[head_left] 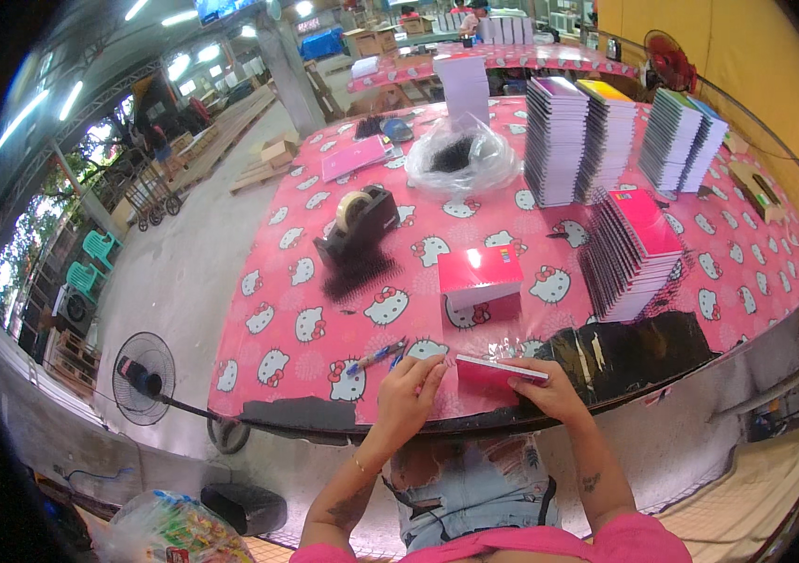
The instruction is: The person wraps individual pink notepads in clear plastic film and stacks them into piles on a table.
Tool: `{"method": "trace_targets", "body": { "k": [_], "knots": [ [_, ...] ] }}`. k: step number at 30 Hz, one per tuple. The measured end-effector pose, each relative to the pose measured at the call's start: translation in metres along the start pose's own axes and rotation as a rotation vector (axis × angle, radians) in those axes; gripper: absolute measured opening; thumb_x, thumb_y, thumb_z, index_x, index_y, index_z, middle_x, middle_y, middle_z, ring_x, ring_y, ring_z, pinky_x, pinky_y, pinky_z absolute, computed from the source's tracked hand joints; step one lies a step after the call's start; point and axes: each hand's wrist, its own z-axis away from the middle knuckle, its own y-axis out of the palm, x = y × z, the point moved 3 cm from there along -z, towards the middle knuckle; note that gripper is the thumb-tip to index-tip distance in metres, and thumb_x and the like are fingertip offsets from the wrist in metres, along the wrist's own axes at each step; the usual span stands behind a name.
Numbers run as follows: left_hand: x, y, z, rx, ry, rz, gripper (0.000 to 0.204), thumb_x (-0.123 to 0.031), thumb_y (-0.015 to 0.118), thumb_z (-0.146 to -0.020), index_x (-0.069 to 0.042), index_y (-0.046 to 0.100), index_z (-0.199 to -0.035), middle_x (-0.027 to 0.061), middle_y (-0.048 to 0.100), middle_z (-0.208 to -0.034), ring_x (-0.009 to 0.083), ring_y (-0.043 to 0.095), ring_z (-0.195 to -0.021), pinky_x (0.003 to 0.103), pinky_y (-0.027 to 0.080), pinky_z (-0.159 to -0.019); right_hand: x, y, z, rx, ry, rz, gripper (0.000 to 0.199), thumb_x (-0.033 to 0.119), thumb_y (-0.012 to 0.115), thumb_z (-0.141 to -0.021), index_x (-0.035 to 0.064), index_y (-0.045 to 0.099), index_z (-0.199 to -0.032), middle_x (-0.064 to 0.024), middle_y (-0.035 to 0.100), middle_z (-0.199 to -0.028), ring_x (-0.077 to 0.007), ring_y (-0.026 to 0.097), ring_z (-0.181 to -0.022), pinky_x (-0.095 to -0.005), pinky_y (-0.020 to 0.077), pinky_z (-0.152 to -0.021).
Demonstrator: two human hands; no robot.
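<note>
My right hand grips a thin pink-covered notebook by its right end, tilted so its white page edge faces up, just above the table's near edge. Beside the notebook's left end, my left hand is closed in a pinch; whatever is between its fingertips is too small to make out. A blue pen lies just beyond that hand. Straight ahead sits a short pile of pink notebooks. To its right rises a taller stack of pink notebooks with black coil bindings along the side.
A pink table cover with cartoon cats spans the table. On it stand a black tape dispenser beside loose black coils, a clear plastic bag, and tall notebook stacks. A floor fan stands at the left.
</note>
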Motion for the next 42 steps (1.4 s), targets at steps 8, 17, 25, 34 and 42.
{"method": "trace_targets", "body": {
  "k": [8,17,25,34,42],
  "knots": [
    [-0.015,-0.006,-0.019,0.091,0.198,-0.044,0.019,-0.011,0.066,-0.092,-0.004,0.066,-0.11,0.0113,0.063,-0.085,0.0282,0.063,-0.079,0.037,0.049,-0.069,-0.006,-0.004,0.0,0.054,-0.056,0.068,0.03,0.004,0.067,-0.092,0.0029,0.067,-0.123,-0.0002,0.068,-0.1,-0.0084,0.059,-0.093,-0.0253,0.0479,-0.084],
    [-0.026,0.004,-0.027,0.18,0.363,-0.087,0.018,-0.019,0.068,-0.092,-0.007,0.065,-0.104,0.0131,0.063,-0.093,0.0331,0.063,-0.086,0.042,0.049,-0.07,-0.003,-0.004,0.004,0.064,0.012,0.026,0.032,0.005,0.067,-0.094,0.0066,0.067,-0.126,0.0027,0.068,-0.097,-0.0067,0.056,-0.091,-0.0246,0.0477,-0.082],
    [-0.014,0.014,-0.029,0.289,0.296,-0.364,0.053,-0.046,0.061,-0.093,-0.006,0.056,-0.126,0.0184,0.055,-0.126,0.0365,0.056,-0.111,0.05,0.043,-0.093,-0.006,-0.002,0.002,0.022,0.012,-0.034,0.032,0.003,0.067,-0.092,0.0023,0.067,-0.124,0.0001,0.068,-0.103,-0.0083,0.059,-0.095,-0.026,0.0488,-0.085],
    [-0.014,0.035,0.008,0.006,0.336,-0.534,0.079,-0.049,0.051,-0.097,0.003,0.029,-0.151,0.027,0.022,-0.159,0.0433,0.014,-0.15,0.066,-0.002,-0.115,0.004,0.023,0.009,-0.108,-0.011,-0.154,0.035,0.008,0.07,-0.092,0.0012,0.065,-0.126,-0.003,0.069,-0.107,-0.0104,0.062,-0.095,-0.0264,0.0509,-0.084],
    [-0.023,0.042,0.018,0.027,0.492,-0.708,0.091,-0.064,0.044,-0.094,0.004,0.028,-0.152,0.0251,0.018,-0.161,0.039,0.008,-0.152,0.071,-0.003,-0.113,0.014,0.027,0.013,-0.073,-0.005,-0.12,0.041,0.01,0.069,-0.093,-0.0006,0.061,-0.132,-0.0037,0.069,-0.11,-0.0101,0.06,-0.099,-0.027,0.0495,-0.088]
  ]
}}
